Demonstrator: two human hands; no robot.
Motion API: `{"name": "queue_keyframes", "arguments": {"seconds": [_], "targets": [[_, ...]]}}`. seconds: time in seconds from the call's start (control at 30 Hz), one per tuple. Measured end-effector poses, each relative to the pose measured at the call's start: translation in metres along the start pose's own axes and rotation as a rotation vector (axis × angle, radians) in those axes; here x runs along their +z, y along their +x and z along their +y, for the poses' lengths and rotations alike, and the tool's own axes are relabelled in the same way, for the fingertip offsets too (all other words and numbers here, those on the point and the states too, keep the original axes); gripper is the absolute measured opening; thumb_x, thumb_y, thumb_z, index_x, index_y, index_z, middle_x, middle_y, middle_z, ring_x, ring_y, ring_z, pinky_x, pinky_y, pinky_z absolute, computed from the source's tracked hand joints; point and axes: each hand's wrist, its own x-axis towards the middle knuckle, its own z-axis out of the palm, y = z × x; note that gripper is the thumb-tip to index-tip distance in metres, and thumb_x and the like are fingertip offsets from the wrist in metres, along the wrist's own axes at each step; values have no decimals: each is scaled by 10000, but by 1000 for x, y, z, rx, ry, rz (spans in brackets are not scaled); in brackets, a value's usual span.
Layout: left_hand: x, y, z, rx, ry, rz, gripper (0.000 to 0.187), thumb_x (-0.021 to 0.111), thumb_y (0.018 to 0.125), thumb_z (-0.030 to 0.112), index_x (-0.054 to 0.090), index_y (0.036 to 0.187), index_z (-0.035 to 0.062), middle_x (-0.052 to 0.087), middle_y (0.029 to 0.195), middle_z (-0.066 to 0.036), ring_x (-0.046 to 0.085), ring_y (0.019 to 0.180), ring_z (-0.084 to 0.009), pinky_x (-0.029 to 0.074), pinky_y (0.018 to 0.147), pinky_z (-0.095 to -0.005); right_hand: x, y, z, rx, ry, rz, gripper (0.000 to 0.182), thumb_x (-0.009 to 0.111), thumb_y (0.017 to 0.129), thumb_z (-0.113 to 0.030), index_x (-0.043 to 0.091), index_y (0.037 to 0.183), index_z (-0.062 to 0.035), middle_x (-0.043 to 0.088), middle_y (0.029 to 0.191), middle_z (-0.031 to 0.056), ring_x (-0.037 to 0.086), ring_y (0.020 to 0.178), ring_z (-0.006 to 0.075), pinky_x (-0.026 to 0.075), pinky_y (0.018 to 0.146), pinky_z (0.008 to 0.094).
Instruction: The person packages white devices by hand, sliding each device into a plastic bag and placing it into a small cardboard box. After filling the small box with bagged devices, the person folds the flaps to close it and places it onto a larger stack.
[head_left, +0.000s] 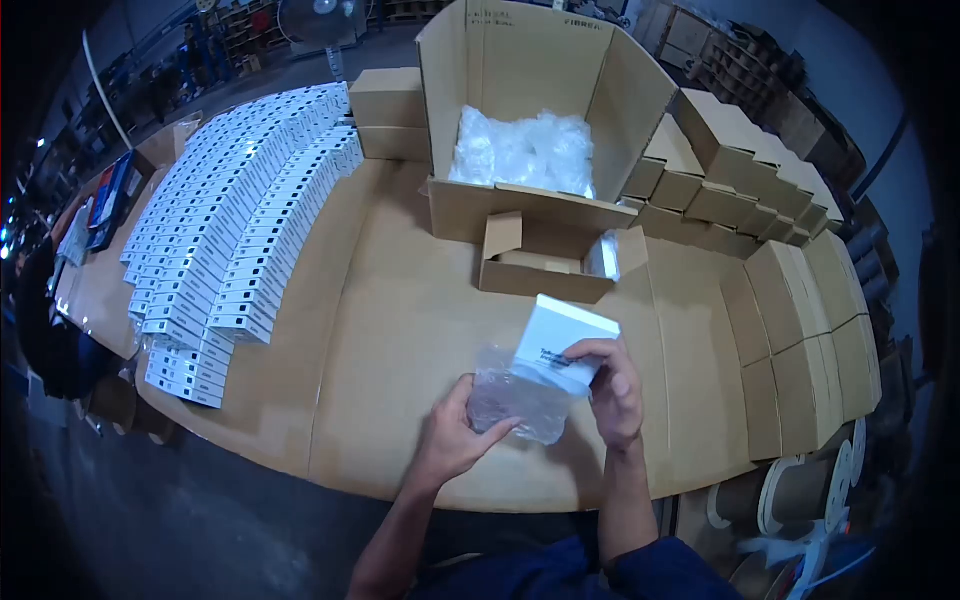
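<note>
My left hand [462, 432] is closed on a clear plastic bag [525, 405], with the thumb lying across its front. A white box [560, 330] with dark print is partly inside the mouth of the bag. My right hand [612, 388] grips that box at its right side, fingers over the printed face. Just beyond the hands stands a small open carton [545, 280] with a white item [604, 257] in wrap at its right end. Behind it is a large open carton [540, 212] holding clear bubble-like plastic packing [525, 152].
Long stacked rows of white boxes [215, 215] cover the left side of the table [385, 400]. Brown cartons [800, 350] are stacked at the right, more [735, 160] behind them. Two brown cartons [388, 110] stand left of the large carton. Spools [780, 495] sit below the right edge.
</note>
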Motion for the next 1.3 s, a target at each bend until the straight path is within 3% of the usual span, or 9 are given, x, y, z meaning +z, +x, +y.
{"name": "queue_keyframes", "arguments": {"seconds": [0.07,0.1,0.23,0.37,0.57,0.67,0.93,1.07,1.3], "targets": [[-1,0,-1,-5,40,-6,553,802,850,-73,519,1325,-39,671,1208,-118,660,1134,-171,550,996,-330,3,0,10,-46,-70,-55,552,628,952,-479,652,1175,26,500,1187,141,559,1132,252,449,979,351],[-2,1,1,1,52,5,553,809,847,-63,521,1319,-39,672,1199,-116,660,1129,-169,549,994,-328,1,2,11,-90,-77,-116,502,737,895,-346,633,1230,13,500,1208,141,561,1152,259,448,1014,363],[-6,3,6,20,96,19,564,840,831,-21,530,1302,-35,673,1178,-108,661,1107,-163,548,978,-322,13,-3,17,66,-55,-109,541,791,793,-51,602,1298,-8,501,1250,151,552,1196,279,434,1065,377],[-5,4,-1,29,3,79,558,888,817,162,587,1258,2,728,1113,-147,706,1084,-202,562,915,-359,25,-3,18,80,-84,-157,559,759,809,-71,584,1338,-24,515,1246,156,528,1231,292,413,1091,390],[-5,2,-11,-53,-350,63,337,644,1050,177,576,1314,-23,668,1195,-65,620,1117,-125,504,979,-309,13,-2,24,68,-281,-374,574,761,814,-112,581,1355,-52,503,1299,178,513,1272,324,388,1123,440],[14,2,-21,-50,-553,212,296,524,1108,165,570,1333,-23,670,1199,-62,622,1071,-114,498,971,-296,20,-5,28,-41,-327,-200,567,766,821,-82,581,1355,-50,496,1358,180,504,1297,320,416,1102,444],[19,9,-23,45,-484,344,275,537,1104,163,581,1304,-22,669,1192,-58,613,1085,-113,491,978,-294,47,-41,47,283,236,354,325,778,906,-3,609,1181,-33,554,1338,118,561,1205,174,501,1002,321],[17,11,-26,77,-421,304,280,547,1100,164,577,1304,-24,668,1190,-58,611,1086,-118,489,978,-293,47,-41,56,354,365,396,205,692,985,-10,577,1155,-15,628,1322,152,608,1138,156,500,1011,314],[14,10,-34,114,-423,299,334,534,1103,156,514,1385,-22,647,1266,-95,620,1162,-167,498,1035,-342,53,-33,46,364,519,420,213,692,994,-34,584,1177,-52,675,1082,60,624,992,112,508,899,278]]}}
